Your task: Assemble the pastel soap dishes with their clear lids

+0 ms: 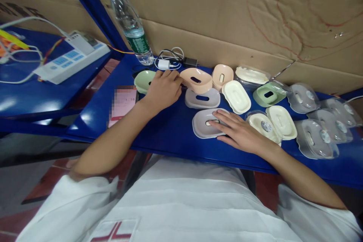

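Observation:
My left hand [166,90] is closed with bent fingers at the left rim of a peach soap dish [206,82], which overlaps a grey soap dish [185,102]. Partly hidden behind that hand is a green soap dish [142,80]. My right hand [241,132] lies with fingers stretched out over the right side of a nearer grey soap dish [201,126], fingertips by the small white piece [212,122] in its middle slot. Just beyond my right hand are a cream dish [236,97] and an opened cream dish with a round sticker [262,126].
A water bottle [132,26] and a white charger [163,64] with cables stand at the back left. A pink paper [124,106] lies left. Packaged grey dishes [316,140] fill the right end. Cardboard [198,3] backs the blue table [167,140]; a power strip [70,62] is far left.

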Motion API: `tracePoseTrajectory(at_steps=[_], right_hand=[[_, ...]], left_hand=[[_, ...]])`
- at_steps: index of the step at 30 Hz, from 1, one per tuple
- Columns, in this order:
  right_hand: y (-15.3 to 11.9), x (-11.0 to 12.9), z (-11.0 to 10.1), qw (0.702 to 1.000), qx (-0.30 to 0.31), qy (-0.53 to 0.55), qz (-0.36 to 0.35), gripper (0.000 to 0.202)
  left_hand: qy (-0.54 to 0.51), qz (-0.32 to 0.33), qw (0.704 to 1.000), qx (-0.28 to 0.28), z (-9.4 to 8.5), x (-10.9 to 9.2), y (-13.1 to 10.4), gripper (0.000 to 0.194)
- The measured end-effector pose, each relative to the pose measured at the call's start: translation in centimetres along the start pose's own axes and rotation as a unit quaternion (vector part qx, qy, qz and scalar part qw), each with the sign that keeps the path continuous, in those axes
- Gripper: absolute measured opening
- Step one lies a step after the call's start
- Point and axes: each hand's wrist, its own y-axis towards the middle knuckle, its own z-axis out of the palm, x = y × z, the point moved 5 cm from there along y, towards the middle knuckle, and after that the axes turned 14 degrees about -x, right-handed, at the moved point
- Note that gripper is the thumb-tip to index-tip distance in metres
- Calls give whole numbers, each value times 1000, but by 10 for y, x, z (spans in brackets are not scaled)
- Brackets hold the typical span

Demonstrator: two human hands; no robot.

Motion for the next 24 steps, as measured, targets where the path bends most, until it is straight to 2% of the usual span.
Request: tracePoseTrajectory(at_steps=[3, 6, 10, 13, 15, 20, 22, 24], right_hand=[[-1, 0, 1, 1000, 0, -6, -4, 59], [-1, 0, 0, 1000, 2, -12, -5, 57], [-1, -1, 0, 1000, 3, -8, -1, 57], [-1, -1, 0, 1000, -2, 0, 3, 57], [-1, -1, 0, 1000, -3, 0, 3, 56], [1, -2, -2, 1000, -3, 2, 5, 61], [2, -2, -6, 1000, -17, -3, -4, 69], [2, -3, -14, 998, -66, -12, -13, 82]], left_hand=[[-10, 14, 1000, 19, 10, -3, -2, 31], [-30, 7, 999, 14, 11, -7, -2, 26], [-101, -61, 991, -57, 1, -3, 0, 23], [-231, -129, 959, -105, -3, 1, 0, 19], [-350, -181, 912, -117, -2, 4, 1, 18], [-597, -301, 737, -97, -5, 1, 3, 25], [-667, -330, 665, -63, -11, -5, 3, 24], [-726, -343, 595, -7, -17, -14, 1, 26]])
